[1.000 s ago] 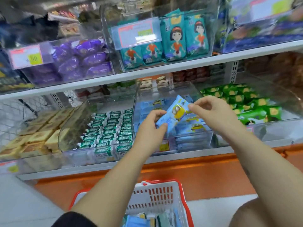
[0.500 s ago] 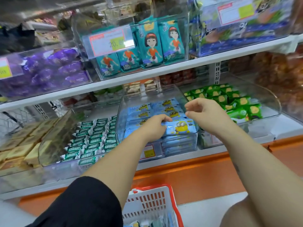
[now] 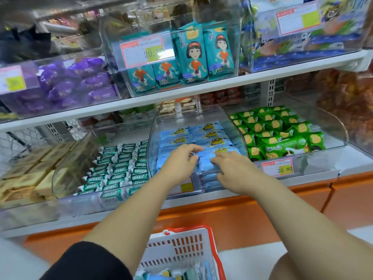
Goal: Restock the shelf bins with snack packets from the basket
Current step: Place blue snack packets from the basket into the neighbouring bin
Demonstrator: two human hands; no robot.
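A clear shelf bin [image 3: 239,138] on the lower shelf holds rows of blue snack packets [image 3: 203,136] with a yellow cartoon figure. Both my hands reach into its front. My left hand [image 3: 179,163] has its fingers curled on the left end of the front blue packet [image 3: 205,163]. The fingertips of my right hand [image 3: 232,170] rest on that packet's right end. The red-rimmed white basket [image 3: 181,245] stands below between my arms, with several packets showing in its bottom.
Left of the blue bin lie small teal packets [image 3: 121,164] and tan boxes [image 3: 26,174]. The bin to its right holds green packets [image 3: 282,134]. An upper shelf [image 3: 201,89] hangs over the bins with purple and teal packets. An orange base panel [image 3: 222,215] runs under the shelf.
The blue packet that both hands held up over the bin now lies in the front row. My right hand has come down onto it beside my left hand.
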